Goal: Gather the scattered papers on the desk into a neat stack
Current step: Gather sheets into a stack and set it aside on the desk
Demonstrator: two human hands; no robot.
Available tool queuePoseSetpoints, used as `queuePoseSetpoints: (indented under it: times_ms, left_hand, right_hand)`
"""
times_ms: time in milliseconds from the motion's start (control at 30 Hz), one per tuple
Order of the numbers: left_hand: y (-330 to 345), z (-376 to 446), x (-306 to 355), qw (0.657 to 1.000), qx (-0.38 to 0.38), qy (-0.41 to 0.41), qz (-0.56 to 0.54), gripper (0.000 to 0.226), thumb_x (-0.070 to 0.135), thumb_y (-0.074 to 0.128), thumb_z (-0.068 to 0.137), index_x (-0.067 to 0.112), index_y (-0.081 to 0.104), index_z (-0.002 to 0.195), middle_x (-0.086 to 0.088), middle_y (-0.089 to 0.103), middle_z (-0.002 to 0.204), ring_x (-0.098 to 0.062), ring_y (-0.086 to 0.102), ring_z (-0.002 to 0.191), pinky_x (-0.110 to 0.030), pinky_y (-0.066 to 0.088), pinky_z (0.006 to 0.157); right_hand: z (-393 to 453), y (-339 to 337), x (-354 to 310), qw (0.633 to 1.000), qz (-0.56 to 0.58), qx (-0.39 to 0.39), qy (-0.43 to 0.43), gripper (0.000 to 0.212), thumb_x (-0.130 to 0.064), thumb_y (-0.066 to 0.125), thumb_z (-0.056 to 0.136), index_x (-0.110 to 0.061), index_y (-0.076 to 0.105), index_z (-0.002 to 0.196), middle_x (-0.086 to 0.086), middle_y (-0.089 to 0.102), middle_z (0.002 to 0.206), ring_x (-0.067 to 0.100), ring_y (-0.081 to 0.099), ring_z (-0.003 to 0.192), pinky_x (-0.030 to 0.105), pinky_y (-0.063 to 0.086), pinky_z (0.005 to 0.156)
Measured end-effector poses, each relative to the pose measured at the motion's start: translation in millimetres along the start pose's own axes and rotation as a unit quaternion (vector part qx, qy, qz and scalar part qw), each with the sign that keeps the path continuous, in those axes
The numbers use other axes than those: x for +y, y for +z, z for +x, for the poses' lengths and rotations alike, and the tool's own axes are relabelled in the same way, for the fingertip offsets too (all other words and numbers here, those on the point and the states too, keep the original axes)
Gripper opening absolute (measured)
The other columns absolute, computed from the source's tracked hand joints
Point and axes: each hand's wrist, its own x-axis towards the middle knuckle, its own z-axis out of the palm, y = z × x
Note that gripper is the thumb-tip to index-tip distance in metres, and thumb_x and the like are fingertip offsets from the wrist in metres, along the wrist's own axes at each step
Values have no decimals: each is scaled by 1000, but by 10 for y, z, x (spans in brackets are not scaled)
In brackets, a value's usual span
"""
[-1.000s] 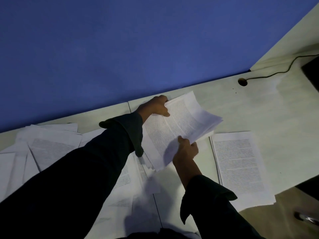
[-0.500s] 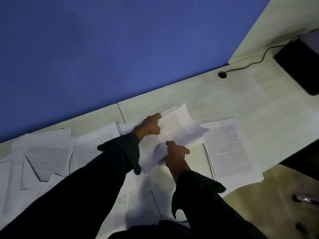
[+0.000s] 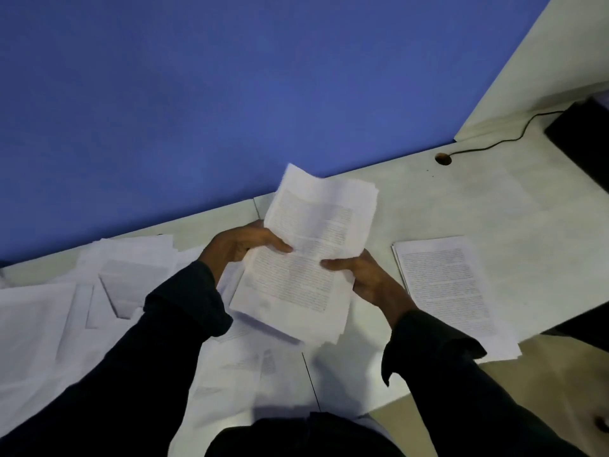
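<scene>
The pale desk (image 3: 461, 206) carries loose papers (image 3: 131, 275), a neat stack (image 3: 451, 288), a black cable (image 3: 494, 143) and a black box (image 3: 583, 140)

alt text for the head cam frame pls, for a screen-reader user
A person's left hand and right hand grip a sheaf of printed pages by its sides, lifted above a pale desk. Loose papers lie scattered to the left and a neater stack to the right, with a blue partition behind.
</scene>
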Motion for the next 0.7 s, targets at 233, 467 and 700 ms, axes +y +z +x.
queuePoseSetpoints:
  times_ms: [233, 467, 700]
  left_hand:
    - [78, -509, -408, 915, 241, 125, -299, 44, 2, 77, 84, 2, 66, 127, -15, 70, 126, -28, 70, 105, -39, 61, 81]
    - [546, -816, -975, 859, 224, 134, -440, 53, 0, 77, 81, 1, 62, 133, -17, 68, 129, -36, 65, 119, -56, 53, 99]
    - [-383, -1863, -961, 876, 196, 131, -420, 25, 18, 56, 97, 7, 66, 118, -11, 73, 105, -25, 72, 90, -42, 62, 76]
  right_hand:
    - [-315, 99, 414, 992, 76, 75, 72, 42, -20, 76, 89, -19, 64, 130, 4, 73, 125, 24, 77, 95, 46, 60, 90]
    - [-454, 872, 753, 987, 138, 84, -23, 54, -1, 78, 87, -14, 62, 137, 11, 70, 133, 37, 66, 122, 54, 59, 88]
    - [-730, 845, 722, 997, 50, 58, -25, 49, 12, 73, 85, -6, 65, 129, 15, 71, 128, 36, 65, 121, 53, 60, 93]
